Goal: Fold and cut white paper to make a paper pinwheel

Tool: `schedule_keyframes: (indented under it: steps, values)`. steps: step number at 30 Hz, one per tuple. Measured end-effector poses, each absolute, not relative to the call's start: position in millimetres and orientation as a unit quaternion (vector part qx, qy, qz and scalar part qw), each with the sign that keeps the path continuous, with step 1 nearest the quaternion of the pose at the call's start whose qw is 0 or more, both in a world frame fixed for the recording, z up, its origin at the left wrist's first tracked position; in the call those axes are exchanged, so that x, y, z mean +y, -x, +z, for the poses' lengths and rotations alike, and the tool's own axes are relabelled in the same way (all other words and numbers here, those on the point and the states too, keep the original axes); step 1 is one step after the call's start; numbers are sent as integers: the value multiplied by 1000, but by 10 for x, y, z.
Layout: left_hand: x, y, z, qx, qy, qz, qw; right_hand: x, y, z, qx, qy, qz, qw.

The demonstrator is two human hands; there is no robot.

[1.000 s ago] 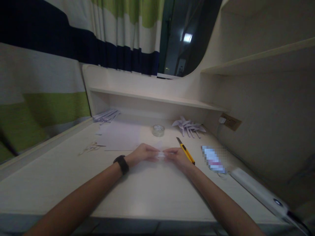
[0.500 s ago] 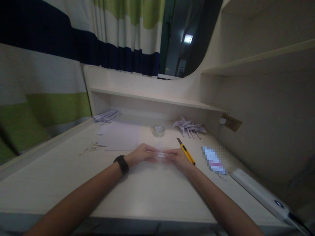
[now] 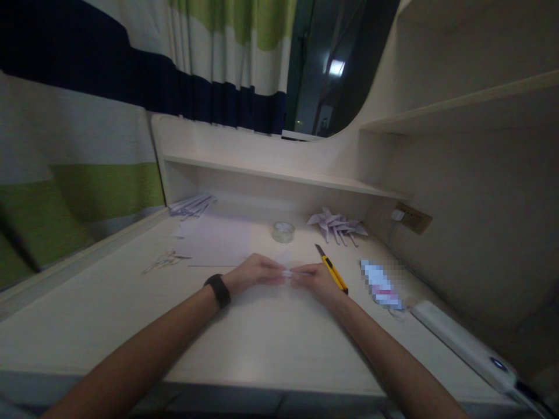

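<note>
The white piece (image 3: 287,273) is blurred, its shape unclear.

**Creams and whites, broken by green, navy and yellow**

Wide bands of lime green, navy and off-white cross the pleated cloth curtain (image 3: 227,64). The flat-topped cream desk (image 3: 244,340) has a faint pale sheen. The small blurred white piece (image 3: 287,273) is brighter than the faintly lilac rectangular paper sheet (image 3: 218,241) and the folded pale-lilac paper pinwheels (image 3: 325,222). The slim yellow utility knife (image 3: 334,273) carries black trim; the banded wristwatch (image 3: 219,291) is solid black.
</note>
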State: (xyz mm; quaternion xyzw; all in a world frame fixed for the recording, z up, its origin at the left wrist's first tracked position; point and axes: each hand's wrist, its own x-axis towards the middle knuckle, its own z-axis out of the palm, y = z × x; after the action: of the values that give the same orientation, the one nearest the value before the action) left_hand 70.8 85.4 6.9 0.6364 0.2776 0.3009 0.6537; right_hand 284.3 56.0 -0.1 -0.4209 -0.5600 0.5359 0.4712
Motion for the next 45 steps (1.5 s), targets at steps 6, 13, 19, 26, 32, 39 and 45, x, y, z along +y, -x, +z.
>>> schedule_keyframes:
  steps: [6, 13, 19, 26, 32, 39, 45]
  values:
    - [836, -720, 68, 290, -628, 322, 647, 532, -2806, 7, -578, 421, 523, 464]
    - [851, -720, 36, 294, -629, 330, 639, 517, -2768, 14, -603, 431, 498, 451]
    - [829, -711, 102, 286, -677, 280, 618, 524, -2784, 17, -586, 449, 500, 453]
    - [885, -691, 46, 305, -727, 302, 535, 530, -2779, 45, -585, 470, 484, 450]
    - [833, -722, 95, 340, -764, 246, 490, 509, -2783, 75, -632, 501, 409, 427]
    - [793, -734, 165, 351, -823, 261, 363, 477, -2782, 136, -698, 480, 363, 388]
    - [830, -729, 180, 363, -785, 300, 403, 575, -2854, -1, -663, 474, 380, 438]
